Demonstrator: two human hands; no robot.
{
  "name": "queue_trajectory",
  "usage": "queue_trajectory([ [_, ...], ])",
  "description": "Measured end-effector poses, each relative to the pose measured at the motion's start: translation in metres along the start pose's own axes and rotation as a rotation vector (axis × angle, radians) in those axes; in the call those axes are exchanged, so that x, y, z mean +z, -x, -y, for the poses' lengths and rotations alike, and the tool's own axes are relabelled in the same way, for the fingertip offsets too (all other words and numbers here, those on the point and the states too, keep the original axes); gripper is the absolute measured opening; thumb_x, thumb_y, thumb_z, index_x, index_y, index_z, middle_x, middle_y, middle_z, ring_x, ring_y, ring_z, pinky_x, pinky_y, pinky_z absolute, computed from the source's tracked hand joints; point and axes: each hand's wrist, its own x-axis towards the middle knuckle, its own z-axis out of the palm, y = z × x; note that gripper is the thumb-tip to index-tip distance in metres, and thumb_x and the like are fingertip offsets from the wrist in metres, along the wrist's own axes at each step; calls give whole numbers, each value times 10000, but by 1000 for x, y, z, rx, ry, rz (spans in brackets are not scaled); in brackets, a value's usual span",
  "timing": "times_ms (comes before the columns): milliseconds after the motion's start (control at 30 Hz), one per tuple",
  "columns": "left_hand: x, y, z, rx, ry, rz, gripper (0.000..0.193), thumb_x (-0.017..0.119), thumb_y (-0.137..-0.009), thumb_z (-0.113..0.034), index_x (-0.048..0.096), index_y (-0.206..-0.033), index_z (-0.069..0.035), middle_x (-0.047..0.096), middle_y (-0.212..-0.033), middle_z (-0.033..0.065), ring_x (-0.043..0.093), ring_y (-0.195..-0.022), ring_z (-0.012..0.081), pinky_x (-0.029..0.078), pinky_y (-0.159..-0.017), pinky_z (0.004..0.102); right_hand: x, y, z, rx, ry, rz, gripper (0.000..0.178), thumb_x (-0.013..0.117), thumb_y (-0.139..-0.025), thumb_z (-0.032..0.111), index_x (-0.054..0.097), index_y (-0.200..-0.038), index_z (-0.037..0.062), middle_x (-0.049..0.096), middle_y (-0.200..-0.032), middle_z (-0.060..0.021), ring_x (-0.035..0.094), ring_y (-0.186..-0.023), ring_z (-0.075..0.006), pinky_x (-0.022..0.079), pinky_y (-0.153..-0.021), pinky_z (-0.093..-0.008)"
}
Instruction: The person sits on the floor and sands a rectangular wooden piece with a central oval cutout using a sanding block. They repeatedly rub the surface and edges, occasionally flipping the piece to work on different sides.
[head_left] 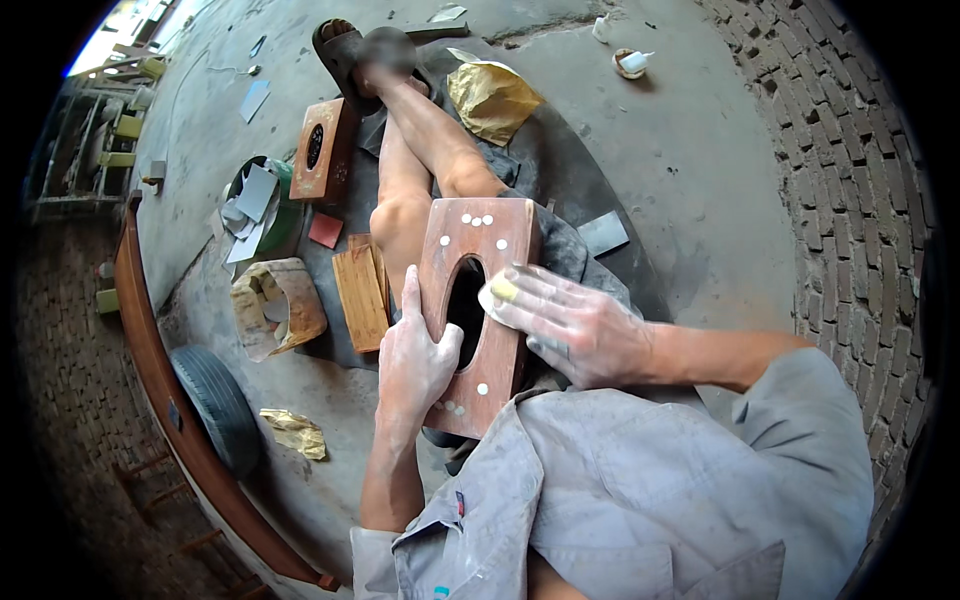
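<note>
Across my lap lies a reddish-brown wooden tissue box [490, 372], with an oval opening in its face and white round inlaid dots near both ends. My left hand [415, 350] grips its left side, the thumb at the rim of the oval and the index finger pointing along the edge. My right hand [570, 325] presses a small pale pad [497, 303] with a yellowish patch against the face, right of the opening. Fingers cover most of the pad, so its exact kind is hidden. White dust coats both hands.
A second wooden box [327, 150] stands beyond my left knee. Nearby are a green bucket [285, 215] of sheets, an open sack [290, 310], wood blocks [358, 295] and a tire [215, 410]. Crumpled yellow paper [490, 98] lies by my feet; a brick wall [850, 200] runs along the right.
</note>
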Motion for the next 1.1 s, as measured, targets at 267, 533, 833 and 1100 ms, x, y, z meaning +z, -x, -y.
queue_trajectory([
  [267,1,-3,-12,-97,-17,31,888,625,-861,-207,327,-1682,-40,728,-1123,390,726,-1086,530,551,-1013,550,-3,-3,-7,46,147,-2,476,611,-980,94,628,-1425,-73,632,-1481,-270,581,-1433,-412,422,-1258,-494],
  [533,9,2,-15,-67,-31,-13,886,628,-866,-172,313,-1673,18,729,-1056,395,740,-1010,522,568,-944,550,2,-44,-48,178,244,-29,439,576,-1028,149,632,-1376,-113,676,-1360,-325,645,-1327,-447,467,-1205,-491],
  [833,12,-2,-11,-63,-77,-77,827,677,-879,-234,417,-1617,34,729,-995,378,738,-958,523,568,-903,561,-1,-94,-105,-77,131,180,416,562,-1003,116,615,-1370,-73,676,-1318,-289,672,-1252,-419,537,-1114,-475],
  [1100,18,-4,-2,-52,-39,-58,804,682,-898,-261,445,-1540,160,734,-978,378,751,-934,507,572,-895,564,6,-85,-70,-263,212,271,387,617,-1028,111,655,-1363,-79,667,-1427,-251,602,-1404,-386,424,-1259,-448],
])
